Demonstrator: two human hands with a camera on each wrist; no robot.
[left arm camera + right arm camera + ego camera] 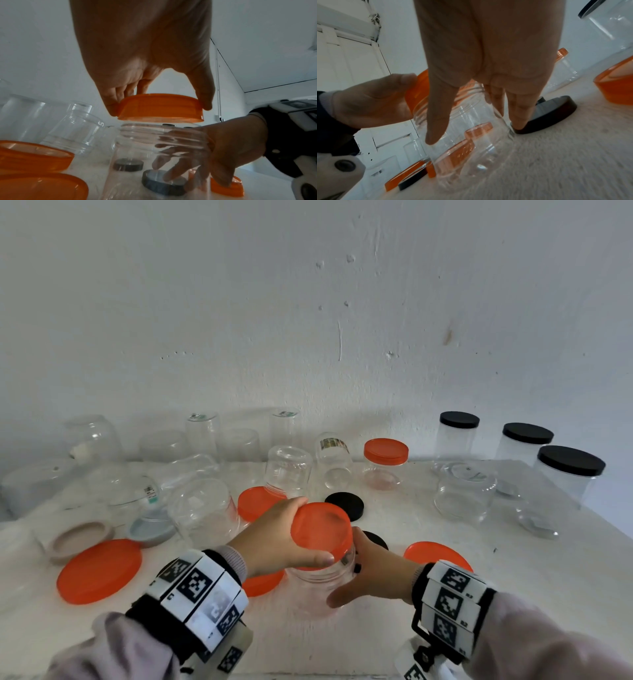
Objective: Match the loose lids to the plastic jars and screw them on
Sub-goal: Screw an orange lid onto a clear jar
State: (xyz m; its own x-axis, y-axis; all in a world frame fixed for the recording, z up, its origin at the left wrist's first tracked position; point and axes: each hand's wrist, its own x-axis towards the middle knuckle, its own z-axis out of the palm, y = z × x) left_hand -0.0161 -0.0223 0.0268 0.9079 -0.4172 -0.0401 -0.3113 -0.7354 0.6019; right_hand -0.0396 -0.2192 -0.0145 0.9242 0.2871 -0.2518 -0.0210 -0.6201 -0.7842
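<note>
My left hand (308, 532) pinches an orange lid (322, 530) by its rim, thumb on the near side and fingers on the far side. In the left wrist view the orange lid (160, 108) hovers just above the threaded mouth of a clear plastic jar (154, 148), slightly tilted and not touching it. The jar (320, 587) stands upright on the white table (445, 611). My right hand (347, 571) grips its body from the right side. The right wrist view shows the thumb and fingers (518, 121) wrapped around the jar (471, 142).
Several clear jars stand upside down at the back left. Three black-lidded jars (568, 470) stand back right, an orange-lidded jar (385, 455) mid-back. Loose orange lids (99, 570) (435, 554), black lids (346, 505), a beige lid (78, 539) and a grey lid (150, 530) lie around.
</note>
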